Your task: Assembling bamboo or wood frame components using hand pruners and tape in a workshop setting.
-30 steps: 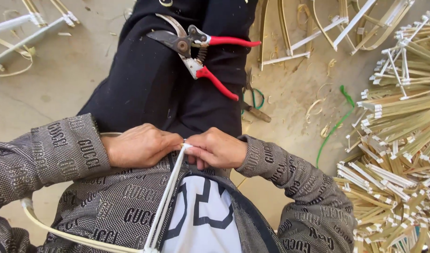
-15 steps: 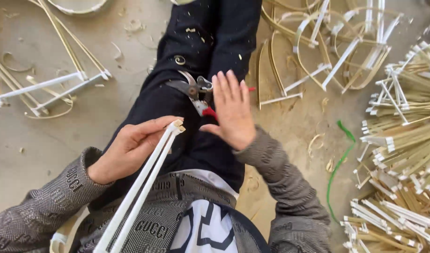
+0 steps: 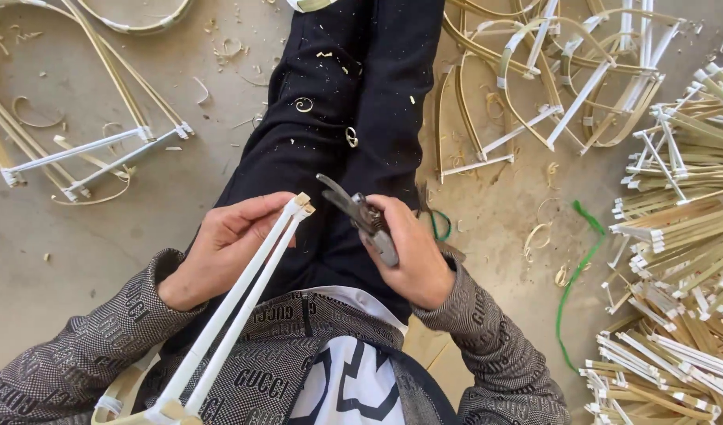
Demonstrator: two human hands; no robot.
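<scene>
The left hand [image 3: 220, 244] holds a pair of white-wrapped bamboo sticks [image 3: 243, 299] near their upper tips, its grip closed on them between thumb and fingers; the sticks run side by side from the raised tips down toward the lap, where their lower ends meet a bent bamboo piece at the bottom edge of the view. The right hand [image 3: 413, 252] has its grip closed around the handles of a pair of shears [image 3: 357, 212], whose blades point up and left, near the stick tips but apart from them. Both hands sit above the person's black trousers [image 3: 354, 94], over a concrete floor [image 3: 86, 228] strewn with shavings. Finished bamboo frames [image 3: 527, 102] lie to the upper right, a heap of wrapped sticks [image 3: 676, 236] at the far right, and more frames [image 3: 86, 149] to the left. The step in hand looks like trimming the uneven stick tips; that would call for bringing the blades squarely across the ends while the left hand keeps both sticks aligned
</scene>
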